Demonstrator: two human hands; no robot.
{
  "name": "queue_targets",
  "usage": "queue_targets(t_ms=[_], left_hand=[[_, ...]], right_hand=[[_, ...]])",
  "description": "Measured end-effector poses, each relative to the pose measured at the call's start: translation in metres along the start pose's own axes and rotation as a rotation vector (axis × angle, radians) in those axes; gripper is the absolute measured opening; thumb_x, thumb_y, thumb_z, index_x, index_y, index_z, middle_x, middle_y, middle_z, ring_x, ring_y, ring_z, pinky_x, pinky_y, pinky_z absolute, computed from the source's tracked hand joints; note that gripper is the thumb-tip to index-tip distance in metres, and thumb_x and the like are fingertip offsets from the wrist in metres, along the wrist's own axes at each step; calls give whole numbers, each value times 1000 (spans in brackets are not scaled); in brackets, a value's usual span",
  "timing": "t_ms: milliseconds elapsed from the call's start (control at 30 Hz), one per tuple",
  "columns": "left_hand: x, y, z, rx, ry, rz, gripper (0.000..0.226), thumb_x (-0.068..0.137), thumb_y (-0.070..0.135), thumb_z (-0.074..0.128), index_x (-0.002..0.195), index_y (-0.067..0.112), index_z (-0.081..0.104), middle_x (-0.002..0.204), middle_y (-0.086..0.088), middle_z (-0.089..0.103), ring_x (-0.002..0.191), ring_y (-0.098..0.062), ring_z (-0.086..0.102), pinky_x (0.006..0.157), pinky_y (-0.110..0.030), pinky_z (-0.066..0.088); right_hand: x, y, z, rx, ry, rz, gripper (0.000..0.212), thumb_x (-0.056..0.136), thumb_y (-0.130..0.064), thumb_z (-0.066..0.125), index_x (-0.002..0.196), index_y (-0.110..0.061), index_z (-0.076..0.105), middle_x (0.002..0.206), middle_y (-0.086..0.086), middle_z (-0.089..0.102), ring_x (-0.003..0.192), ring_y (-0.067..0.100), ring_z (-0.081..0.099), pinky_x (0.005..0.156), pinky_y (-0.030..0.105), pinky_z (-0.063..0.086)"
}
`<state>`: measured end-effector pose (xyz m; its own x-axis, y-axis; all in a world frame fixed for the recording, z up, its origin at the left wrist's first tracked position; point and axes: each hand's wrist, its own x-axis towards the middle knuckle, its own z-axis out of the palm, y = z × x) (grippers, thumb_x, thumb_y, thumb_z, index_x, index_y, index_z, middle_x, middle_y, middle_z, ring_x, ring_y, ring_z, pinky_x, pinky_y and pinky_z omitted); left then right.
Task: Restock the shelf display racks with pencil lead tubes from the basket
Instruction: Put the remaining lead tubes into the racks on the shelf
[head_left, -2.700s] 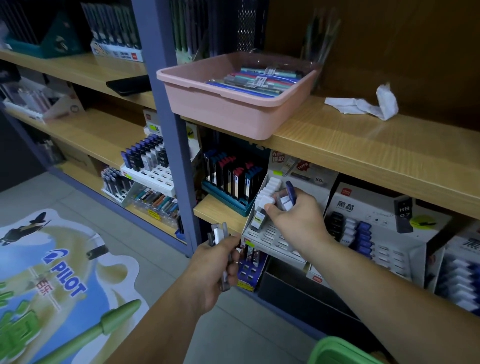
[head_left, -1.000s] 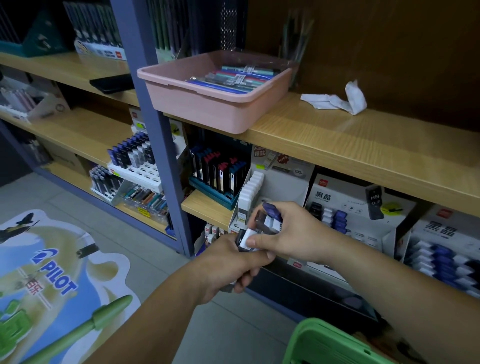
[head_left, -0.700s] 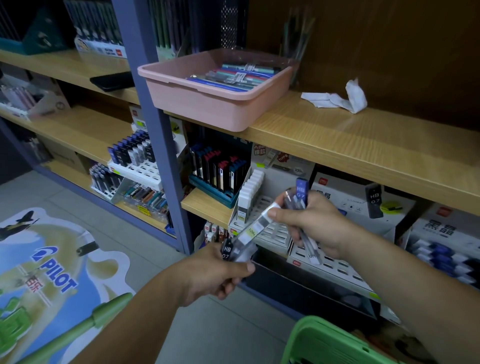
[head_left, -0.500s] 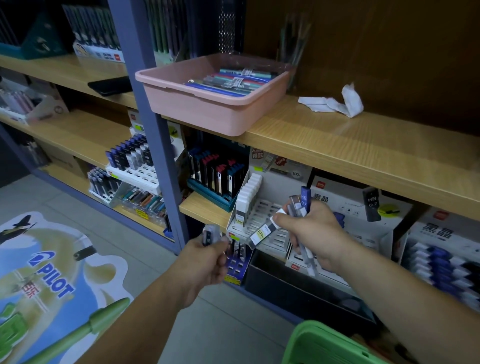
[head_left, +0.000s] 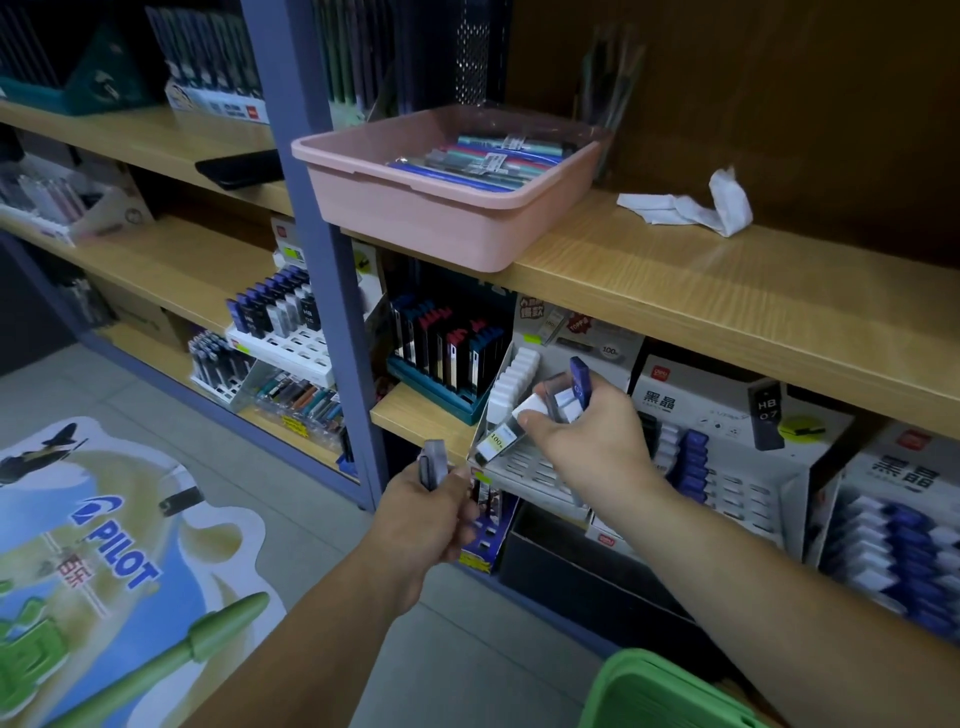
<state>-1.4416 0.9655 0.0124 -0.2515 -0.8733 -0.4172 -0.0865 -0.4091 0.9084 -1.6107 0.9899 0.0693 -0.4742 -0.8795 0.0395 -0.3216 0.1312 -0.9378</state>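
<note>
Fingers (head_left: 537, 422) of the right hand (head_left: 587, 441) are clamped on a fan of tubes (head_left: 563, 400). A white-capped one slants down toward the rack (head_left: 524, 467) with its tip just above the slots, and blue-capped ones stick up behind the knuckles. The left hand (head_left: 431, 514), lower and to the left, is curled round a few grey tubes (head_left: 434, 460), held upright and clear of the shelf. The rack's leftmost column carries a row of white caps (head_left: 514, 376), and the slots in front of it are bare. The green basket (head_left: 654, 691) shows only its rim at the bottom edge. The likely risk is that, with so many tubes pinched at once, easing one into a slot could loosen the others and spill them to the floor or into the dark bin (head_left: 571, 566) below. A slanted tube might also catch on a slot edge. Readable writing includes "100" on the slanting tube's label, "HB 0.7" and "黑晶" on the box (head_left: 701, 384) to the right, and "PILOT" on the floor sticker (head_left: 117, 540).
</note>
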Motion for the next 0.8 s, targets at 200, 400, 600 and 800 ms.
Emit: queue_targets(t_ms=[200, 400, 600, 800], left_hand=[[1, 3, -4, -1, -85, -71, 20, 105, 31, 59, 117, 16, 57, 74, -9, 70, 52, -19, 53, 49, -29, 39], [3, 3, -7, -24, -87, -72, 21, 104, 30, 61, 119, 16, 58, 75, -8, 70, 55, -19, 54, 51, -29, 41], [0, 8, -4, -62, -102, -72, 13, 103, 23, 61, 114, 17, 58, 72, -11, 68, 56, -22, 56, 53, -30, 42], [-1, 9, -5, -84, -121, -102, 15, 100, 12, 61, 114, 8, 57, 77, -12, 71, 69, -26, 68, 63, -36, 53]], right_hand=[[17, 12, 14, -358, -1, -222, 19, 89, -25, 76, 93, -29, 58, 88, -15, 62, 75, 17, 58, 68, 32, 51], [18, 15, 17, -463, -100, -301, 16, 90, -27, 77, 96, -26, 62, 90, -11, 67, 87, 19, 64, 74, 34, 54], [18, 19, 22, -592, -64, -396, 17, 88, -28, 77, 94, -29, 61, 93, -9, 65, 89, 23, 64, 72, 37, 55], [12, 26, 28, -546, -118, -367, 28, 89, -24, 77, 116, -30, 74, 100, -15, 56, 93, 12, 64, 77, 31, 53]])
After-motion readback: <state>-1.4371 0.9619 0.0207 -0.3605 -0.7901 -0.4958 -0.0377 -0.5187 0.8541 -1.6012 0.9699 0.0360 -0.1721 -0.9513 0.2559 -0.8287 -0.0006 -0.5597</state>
